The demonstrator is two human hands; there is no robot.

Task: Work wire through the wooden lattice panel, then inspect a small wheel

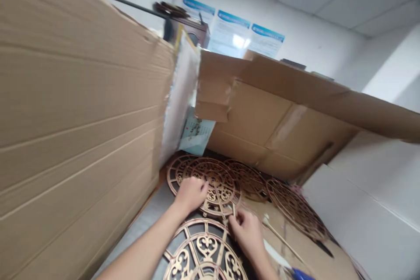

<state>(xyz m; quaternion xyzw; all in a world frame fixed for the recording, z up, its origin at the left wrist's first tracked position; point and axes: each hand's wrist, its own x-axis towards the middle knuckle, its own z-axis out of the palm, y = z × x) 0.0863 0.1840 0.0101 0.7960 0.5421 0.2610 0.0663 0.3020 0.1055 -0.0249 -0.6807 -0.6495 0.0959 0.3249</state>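
Openwork disc [226,194], lying just beyond the near disc [206,249], from which all places are given. Left hand [192,192]: over the openwork disc, beyond the near disc; fingers curled, though whether the grip pinches anything cannot be told. Right hand [247,229]: at the near disc's far right rim, grip apparently pinching a thin pale strip [234,210] by the openwork disc's edge. Good handling would have the left hand press lightly to keep the openwork disc flat, and the right guide the strip in small movements, since the slender fretwork could snap if forced. Right of the near disc: a long stick [285,242] and a blue handle [302,274], which the right forearm should avoid. Left of it: bare bench [155,210], then a cardboard wall [82,118]
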